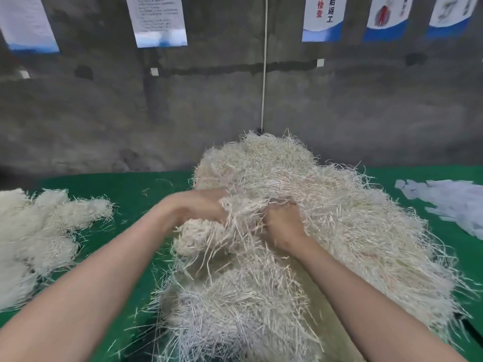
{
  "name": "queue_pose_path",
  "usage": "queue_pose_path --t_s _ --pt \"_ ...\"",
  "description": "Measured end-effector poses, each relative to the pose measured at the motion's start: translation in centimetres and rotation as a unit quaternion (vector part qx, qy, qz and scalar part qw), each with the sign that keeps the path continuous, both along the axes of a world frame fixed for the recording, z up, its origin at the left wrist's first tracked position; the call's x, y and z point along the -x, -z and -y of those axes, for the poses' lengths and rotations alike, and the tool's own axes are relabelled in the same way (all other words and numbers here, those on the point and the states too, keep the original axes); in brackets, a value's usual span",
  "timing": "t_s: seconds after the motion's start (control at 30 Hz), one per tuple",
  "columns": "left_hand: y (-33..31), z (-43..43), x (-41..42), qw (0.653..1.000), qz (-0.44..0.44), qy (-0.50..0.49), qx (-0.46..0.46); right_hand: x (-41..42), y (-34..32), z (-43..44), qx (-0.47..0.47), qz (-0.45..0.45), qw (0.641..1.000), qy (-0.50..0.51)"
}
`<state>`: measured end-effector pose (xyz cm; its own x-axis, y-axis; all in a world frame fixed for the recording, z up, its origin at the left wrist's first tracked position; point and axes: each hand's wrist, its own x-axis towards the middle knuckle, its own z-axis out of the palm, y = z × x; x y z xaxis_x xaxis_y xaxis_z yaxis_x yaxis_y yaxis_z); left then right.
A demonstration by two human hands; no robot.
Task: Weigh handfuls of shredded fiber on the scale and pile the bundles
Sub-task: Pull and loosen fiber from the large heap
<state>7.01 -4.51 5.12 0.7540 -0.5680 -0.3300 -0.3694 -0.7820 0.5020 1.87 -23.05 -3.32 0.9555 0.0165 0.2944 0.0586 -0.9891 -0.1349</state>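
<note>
Two-handed, digs into the big heap of shredded fiber [339, 218] on the green table cover [130, 194]. Clutches a tuft near the heap's middle with the left hand [198, 207], fingers curled and half buried in strands. Grips more strands just beside it with the right hand [282, 226], fingers likewise curled into the heap. Has a lower pile of pale bundles [39, 231] lying well left of the heap, apart from it. Shows loose white paper slips [449, 205] to the heap's right, and a white cord [264, 74] hanging down the grey wall [104, 113] behind the heap.
</note>
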Motion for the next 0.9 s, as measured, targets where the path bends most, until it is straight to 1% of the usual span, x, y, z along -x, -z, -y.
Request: queue_pose_path --t_s 0.03,0.07,0.1,0.13,0.17,0.2,0.23,0.33,0.4,0.5,0.6,0.67,0.7,0.73,0.77,0.8,0.83,0.87,0.9 --pt "1.4 0.7 0.1 0.992 0.05 0.019 -0.116 0.1 0.1 0.2 0.024 0.025 0.999 -0.014" --pt "2.4 1.4 0.1 0.978 0.118 0.019 -0.168 0.3 0.5 0.4 0.048 0.038 0.998 -0.03" --pt "3.0 1.8 -0.2 0.957 0.218 0.006 -0.192 0.6 1.1 0.8 0.065 0.04 0.996 -0.036" --pt "3.1 1.7 -0.5 0.927 0.314 -0.013 -0.204 0.9 1.8 1.6 0.072 0.038 0.996 -0.036" --pt "3.0 1.3 -0.9 0.9 0.385 -0.033 -0.201 1.3 2.4 2.5 0.077 0.035 0.996 -0.034" --pt "2.8 0.8 -1.5 0.884 0.428 -0.045 -0.183 1.7 3.0 3.4 0.082 0.023 0.996 -0.028" --pt "2.9 0.3 -2.2 0.876 0.453 -0.054 -0.157 2.0 3.5 4.1 0.087 0.009 0.996 -0.019" --pt "3.4 0.0 -3.2 0.867 0.483 -0.08 -0.098 2.5 4.8 5.7 0.073 -0.02 0.997 -0.004" --pt "3.7 0.1 -3.5 0.869 0.479 -0.109 -0.065 2.8 5.2 6.2 0.054 -0.023 0.998 -0.003" --pt "3.9 0.3 -3.8 0.871 0.469 -0.14 -0.028 3.5 5.5 7.1 0.062 -0.045 0.997 0.01" --pt "4.2 1.1 -3.4 0.878 0.45 -0.162 0.014 4.7 4.7 7.1 0.081 -0.056 0.995 0.01" --pt "4.3 1.5 -3.1 0.877 0.446 -0.172 0.047 5.3 2.9 6.8 0.055 -0.06 0.996 -0.019" --pt "4.2 1.6 -3.0 0.875 0.445 -0.18 0.057 5.7 1.3 6.4 0.005 -0.041 0.998 -0.041" --pt "4.0 1.7 -3.0 0.873 0.445 -0.187 0.065 6.1 -0.5 5.9 -0.072 0.01 0.996 -0.054" --pt "3.8 1.7 -2.9 0.871 0.448 -0.191 0.073 6.3 -2.3 5.5 -0.158 0.093 0.981 -0.066" --pt "3.5 1.8 -2.7 0.867 0.452 -0.193 0.081 6.3 -3.5 5.1 -0.217 0.203 0.951 -0.08" --pt "3.2 1.9 -2.5 0.864 0.455 -0.195 0.09 6.0 -4.5 4.5 -0.235 0.298 0.921 -0.09" --pt "2.8 2.1 -2.2 0.861 0.459 -0.195 0.103 5.4 -5.3 3.5 -0.226 0.337 0.909 -0.091" --pt "2.3 2.4 -2.0 0.857 0.462 -0.194 0.119 4.6 -5.8 2.1 -0.208 0.315 0.921 -0.092"
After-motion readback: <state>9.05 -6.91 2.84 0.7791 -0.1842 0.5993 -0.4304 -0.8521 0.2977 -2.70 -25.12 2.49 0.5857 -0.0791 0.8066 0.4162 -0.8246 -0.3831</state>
